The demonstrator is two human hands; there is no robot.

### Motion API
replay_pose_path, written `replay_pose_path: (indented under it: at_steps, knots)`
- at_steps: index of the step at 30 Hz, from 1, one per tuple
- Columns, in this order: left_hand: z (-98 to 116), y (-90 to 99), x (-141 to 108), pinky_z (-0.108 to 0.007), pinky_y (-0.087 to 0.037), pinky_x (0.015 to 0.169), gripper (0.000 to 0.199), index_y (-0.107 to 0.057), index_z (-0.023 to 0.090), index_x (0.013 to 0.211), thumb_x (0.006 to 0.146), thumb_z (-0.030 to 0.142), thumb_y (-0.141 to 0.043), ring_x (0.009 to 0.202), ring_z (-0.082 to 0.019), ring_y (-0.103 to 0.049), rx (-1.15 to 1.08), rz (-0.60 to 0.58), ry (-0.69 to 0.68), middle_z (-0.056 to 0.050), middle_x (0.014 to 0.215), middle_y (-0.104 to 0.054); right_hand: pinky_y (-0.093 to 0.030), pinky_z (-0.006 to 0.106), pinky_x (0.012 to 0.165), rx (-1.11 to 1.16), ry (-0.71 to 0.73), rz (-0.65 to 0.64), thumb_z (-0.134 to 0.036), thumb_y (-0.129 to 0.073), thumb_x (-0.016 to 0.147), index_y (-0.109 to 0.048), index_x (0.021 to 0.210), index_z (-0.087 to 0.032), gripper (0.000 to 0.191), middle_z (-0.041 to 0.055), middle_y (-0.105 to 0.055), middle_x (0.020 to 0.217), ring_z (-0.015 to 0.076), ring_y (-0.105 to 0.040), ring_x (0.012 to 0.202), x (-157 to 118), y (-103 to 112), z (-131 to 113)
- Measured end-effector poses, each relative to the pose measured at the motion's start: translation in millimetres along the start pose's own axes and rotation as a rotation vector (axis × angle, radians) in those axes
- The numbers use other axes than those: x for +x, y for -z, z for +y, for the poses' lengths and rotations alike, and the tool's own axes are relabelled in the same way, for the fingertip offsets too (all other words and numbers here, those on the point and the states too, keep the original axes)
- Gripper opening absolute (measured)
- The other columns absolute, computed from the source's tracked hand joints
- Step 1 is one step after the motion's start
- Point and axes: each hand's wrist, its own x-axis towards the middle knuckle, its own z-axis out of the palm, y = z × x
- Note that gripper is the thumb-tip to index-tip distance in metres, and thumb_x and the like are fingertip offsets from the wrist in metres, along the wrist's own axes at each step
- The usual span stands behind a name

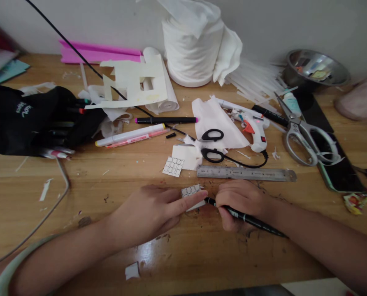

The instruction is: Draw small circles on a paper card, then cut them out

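Observation:
A small white card [191, 190] with black circles drawn on its upper part lies on the wooden table. My left hand [154, 207] rests over it, index finger stretched out and pressing on the card, the other fingers curled below. Wrapped round a black pen [251, 220] is my right hand [240, 201], just right of the card. The pen's tip points left, at the card's right edge beside my left fingertip. A second card [173, 166], covered in overlapping black circles, lies just above, partly on a blank white piece [186, 157].
A steel ruler [245, 173] lies beyond my hands, with black-handled scissors [212, 154], a glue gun [257, 131], large grey scissors [297, 139] and a phone [344, 172] behind and right. Markers [168, 120], a white roll [192, 49] and a black pouch [26, 119] stand farther back and left.

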Motion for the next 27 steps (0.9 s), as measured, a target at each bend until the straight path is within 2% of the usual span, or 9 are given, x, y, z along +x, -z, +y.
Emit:
replay_pose_path:
  at_steps: [3,13,20,27]
  knots:
    - [-0.1,0.3,0.0,-0.026,-0.045,0.054,0.050,-0.023,0.024,0.137,0.089,0.016,-0.035,0.060,-0.016,-0.057,0.024,-0.042,-0.014,-0.001,0.077,-0.061,-0.037,0.021,0.045,0.014,-0.055,0.002,-0.009,-0.041,0.069,-0.044,0.071,-0.021,0.013,-0.0036,-0.050,0.051,0.0101,-0.044,0.045,2.6,3.0,-1.0]
    - [1.0,0.4,-0.5,-0.028,-0.047,0.056,0.050,-0.024,0.025,0.136,0.089,0.017,-0.037,0.064,-0.017,-0.058,0.011,-0.068,0.010,-0.003,0.082,-0.062,-0.036,0.021,0.048,0.027,-0.227,-0.009,-0.013,-0.040,0.073,-0.044,0.070,-0.019,0.008,-0.0030,-0.051,0.055,0.0091,-0.045,0.048,0.5,4.3,4.8]
    - [2.1,0.4,0.0,-0.027,-0.047,0.053,0.045,-0.029,0.024,0.135,0.091,0.019,-0.033,0.060,-0.017,-0.058,0.024,-0.023,0.000,-0.002,0.080,-0.062,-0.034,0.020,0.048,0.173,-0.337,-0.046,-0.016,-0.043,0.078,-0.044,0.074,-0.019,0.005,-0.0045,-0.049,0.058,0.0074,-0.043,0.050,-1.1,7.5,9.7]
    - [1.5,-0.2,0.1,-0.028,-0.048,0.055,0.046,-0.029,0.025,0.135,0.090,0.018,-0.035,0.064,-0.017,-0.060,0.018,-0.028,0.005,-0.002,0.080,-0.062,-0.034,0.019,0.050,0.212,-0.371,-0.092,-0.017,-0.044,0.080,-0.045,0.076,-0.018,0.005,-0.0044,-0.049,0.061,0.0068,-0.043,0.052,0.2,8.2,10.2]
